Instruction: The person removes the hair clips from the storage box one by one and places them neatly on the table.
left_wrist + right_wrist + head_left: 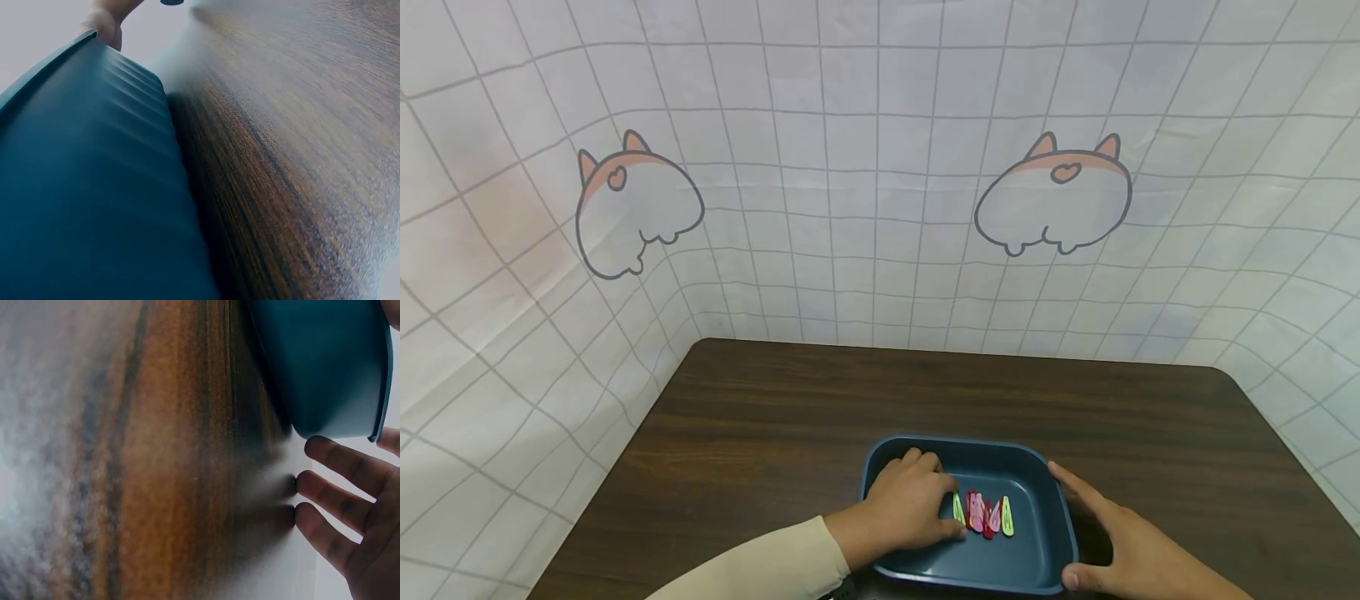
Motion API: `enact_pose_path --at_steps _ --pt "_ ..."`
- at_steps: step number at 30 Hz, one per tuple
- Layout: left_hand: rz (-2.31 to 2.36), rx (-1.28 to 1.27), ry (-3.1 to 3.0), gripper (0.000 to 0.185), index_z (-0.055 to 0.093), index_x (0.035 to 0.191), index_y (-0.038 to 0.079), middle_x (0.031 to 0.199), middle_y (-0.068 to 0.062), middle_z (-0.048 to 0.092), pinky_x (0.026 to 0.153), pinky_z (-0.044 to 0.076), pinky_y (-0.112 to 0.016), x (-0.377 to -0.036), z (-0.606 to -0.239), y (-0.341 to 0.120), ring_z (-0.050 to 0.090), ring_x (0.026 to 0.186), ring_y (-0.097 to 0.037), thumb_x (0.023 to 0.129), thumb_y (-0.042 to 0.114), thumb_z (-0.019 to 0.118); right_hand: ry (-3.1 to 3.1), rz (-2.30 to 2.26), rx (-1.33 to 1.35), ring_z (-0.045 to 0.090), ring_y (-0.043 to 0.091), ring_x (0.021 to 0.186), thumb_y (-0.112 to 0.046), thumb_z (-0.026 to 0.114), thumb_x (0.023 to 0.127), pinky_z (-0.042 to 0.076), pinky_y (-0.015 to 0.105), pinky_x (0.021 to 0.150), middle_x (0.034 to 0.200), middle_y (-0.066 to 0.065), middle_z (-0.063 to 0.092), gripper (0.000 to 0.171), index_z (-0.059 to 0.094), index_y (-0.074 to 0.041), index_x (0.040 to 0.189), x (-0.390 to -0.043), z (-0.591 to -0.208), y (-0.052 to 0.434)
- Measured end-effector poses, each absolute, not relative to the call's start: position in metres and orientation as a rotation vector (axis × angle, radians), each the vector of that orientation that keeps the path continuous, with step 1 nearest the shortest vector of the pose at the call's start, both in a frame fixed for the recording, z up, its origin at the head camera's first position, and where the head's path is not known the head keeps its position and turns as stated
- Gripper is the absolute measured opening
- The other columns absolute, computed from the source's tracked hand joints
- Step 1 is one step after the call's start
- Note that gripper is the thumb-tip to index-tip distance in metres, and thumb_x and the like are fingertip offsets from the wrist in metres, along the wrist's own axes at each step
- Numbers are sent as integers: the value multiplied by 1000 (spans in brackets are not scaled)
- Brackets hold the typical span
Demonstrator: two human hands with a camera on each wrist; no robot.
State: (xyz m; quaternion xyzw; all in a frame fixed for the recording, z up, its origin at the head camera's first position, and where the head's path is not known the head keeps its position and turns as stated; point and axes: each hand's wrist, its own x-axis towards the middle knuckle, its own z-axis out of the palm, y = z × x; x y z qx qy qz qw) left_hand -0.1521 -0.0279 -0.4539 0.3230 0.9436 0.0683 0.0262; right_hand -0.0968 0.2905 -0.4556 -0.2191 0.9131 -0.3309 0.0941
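Observation:
A dark blue tray [1037,558] lies on the table, a row of hair clips in pink, red and light green on its floor. My left hand [902,508] reaches inside from the near left. Its thumb and index finger hold the light green hair clip [958,509] at the row's left end, one at each tip. At the right end lies another light green clip [1007,517], with pink clips [976,512] and red ones between. My right hand [1120,542] is at the tray's right side, fingers extended and spread, fingertips and thumb right at the rim.
The dark wooden table [760,417] extends behind and to both sides of the tray. White grid-patterned cloth [850,208] with corgi drawings hangs around the table's back and sides. In the left wrist view, the tray's outer wall [94,187] fills the left half.

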Motion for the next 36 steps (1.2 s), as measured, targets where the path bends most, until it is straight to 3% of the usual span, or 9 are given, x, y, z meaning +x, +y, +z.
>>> enact_pose_path --at_steps 19,36 --pt "264 1002 2900 46 78 114 27 106 5 65 78 50 -33 -153 -453 -29 55 95 -14 82 59 77 2654 -1022 -600 52 51 125 -33 83 85 49 73 81 152 28 44 104 16 -33 165 -96 -453 289" --pt "401 1002 2904 44 75 120 25 114 9 70 83 53 -35 -150 -433 -34 61 101 -13 84 51 79 2639 -1011 -586 57 49 120 -41 85 82 51 71 80 145 26 52 106 17 -33 164 -97 -450 289"
